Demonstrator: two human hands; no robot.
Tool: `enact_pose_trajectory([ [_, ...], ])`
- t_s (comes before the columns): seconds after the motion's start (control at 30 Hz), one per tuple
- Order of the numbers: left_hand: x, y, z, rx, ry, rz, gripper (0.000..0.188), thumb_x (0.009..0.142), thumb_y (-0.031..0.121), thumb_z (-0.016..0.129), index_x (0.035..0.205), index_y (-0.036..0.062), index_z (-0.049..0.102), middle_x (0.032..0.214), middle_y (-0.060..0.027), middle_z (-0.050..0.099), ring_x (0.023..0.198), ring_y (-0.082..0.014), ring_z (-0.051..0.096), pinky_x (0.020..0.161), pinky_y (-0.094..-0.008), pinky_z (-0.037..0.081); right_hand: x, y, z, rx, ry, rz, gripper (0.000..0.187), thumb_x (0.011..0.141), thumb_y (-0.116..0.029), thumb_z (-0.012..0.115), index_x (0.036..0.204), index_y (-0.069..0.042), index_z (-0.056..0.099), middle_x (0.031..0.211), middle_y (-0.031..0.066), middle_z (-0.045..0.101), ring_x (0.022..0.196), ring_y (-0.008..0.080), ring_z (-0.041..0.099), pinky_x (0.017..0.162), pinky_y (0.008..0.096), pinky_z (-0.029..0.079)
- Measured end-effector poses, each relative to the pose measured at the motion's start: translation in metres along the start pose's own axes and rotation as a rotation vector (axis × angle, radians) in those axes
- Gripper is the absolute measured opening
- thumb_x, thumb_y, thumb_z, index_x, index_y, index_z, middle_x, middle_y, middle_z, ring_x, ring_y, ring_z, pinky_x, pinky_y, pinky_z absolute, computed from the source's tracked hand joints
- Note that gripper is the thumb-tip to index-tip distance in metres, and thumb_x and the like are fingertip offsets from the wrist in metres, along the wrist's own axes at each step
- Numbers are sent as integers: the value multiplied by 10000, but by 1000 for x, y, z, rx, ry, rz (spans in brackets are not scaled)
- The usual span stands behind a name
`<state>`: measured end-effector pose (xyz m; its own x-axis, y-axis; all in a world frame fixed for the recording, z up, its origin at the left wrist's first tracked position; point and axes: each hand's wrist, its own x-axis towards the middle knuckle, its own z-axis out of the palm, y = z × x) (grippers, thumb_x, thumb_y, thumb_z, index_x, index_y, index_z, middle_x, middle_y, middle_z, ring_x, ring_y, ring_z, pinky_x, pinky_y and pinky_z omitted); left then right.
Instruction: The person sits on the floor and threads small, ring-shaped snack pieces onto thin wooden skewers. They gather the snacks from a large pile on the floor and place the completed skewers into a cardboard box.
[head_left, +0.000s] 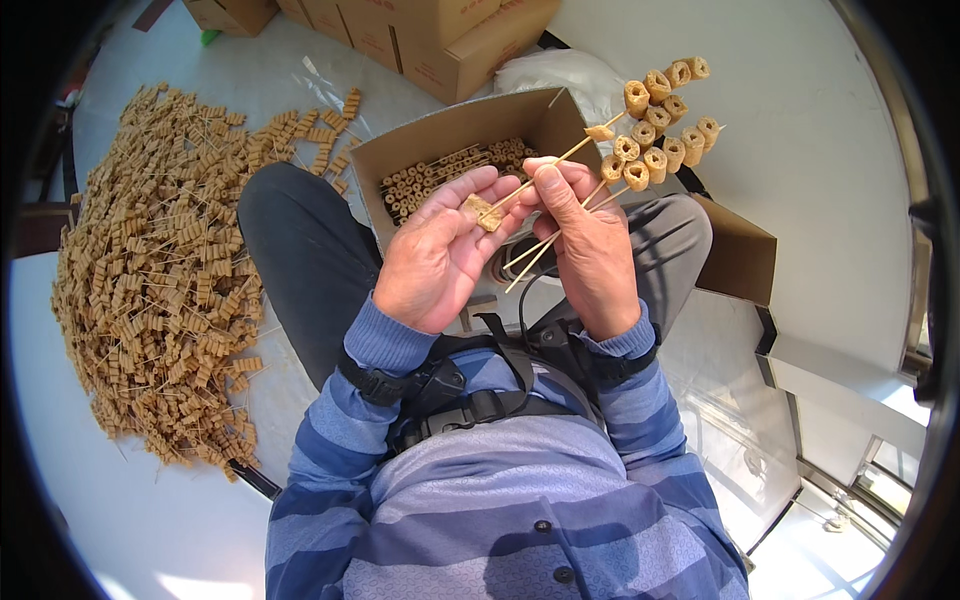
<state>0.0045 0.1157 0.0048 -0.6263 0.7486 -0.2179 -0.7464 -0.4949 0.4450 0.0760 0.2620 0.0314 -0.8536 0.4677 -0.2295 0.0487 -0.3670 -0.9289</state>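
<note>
My left hand [432, 252] is half curled, palm up, its fingers around a squarish tan food piece [482, 212] at the near end of a thin wooden skewer [566, 156]. A small flat tan bit [599, 132] sits toward that skewer's far end. My right hand [592, 245] pinches this skewer between thumb and fingers. It also grips other skewers, whose bare ends cross below the palm. Hollow tan rolls [657, 160] are threaded in rows on their far ends, right of the hand. Both hands are above my lap, close together.
An open cardboard carton [545, 118] holding rows of skewered rolls stands just beyond my hands. A large heap of skewered tan rolls [170, 290] covers the left side. Closed cartons [440, 45] and a white plastic bag [565, 72] lie at the back.
</note>
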Motion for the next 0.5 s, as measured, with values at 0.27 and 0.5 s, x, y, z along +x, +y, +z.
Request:
enact_pose_trajectory([
  [0.27,-3,0,2,40,-6,-13,489,925,-33,423,1411,-83,426,1450,-240,477,1366,-341,482,1200,-447,339,1,0,-4,-23,7,9,272,997,-260,660,1132,-27,693,879,-3,701,766,42,603,637,188,433],
  [0.5,-5,0,1,64,-45,-3,483,947,-6,489,1424,-57,431,1463,-243,471,1385,-350,466,1193,-444,342,4,5,-9,-28,30,-8,247,999,-247,657,1120,-35,694,880,1,704,764,32,598,631,177,438],
])
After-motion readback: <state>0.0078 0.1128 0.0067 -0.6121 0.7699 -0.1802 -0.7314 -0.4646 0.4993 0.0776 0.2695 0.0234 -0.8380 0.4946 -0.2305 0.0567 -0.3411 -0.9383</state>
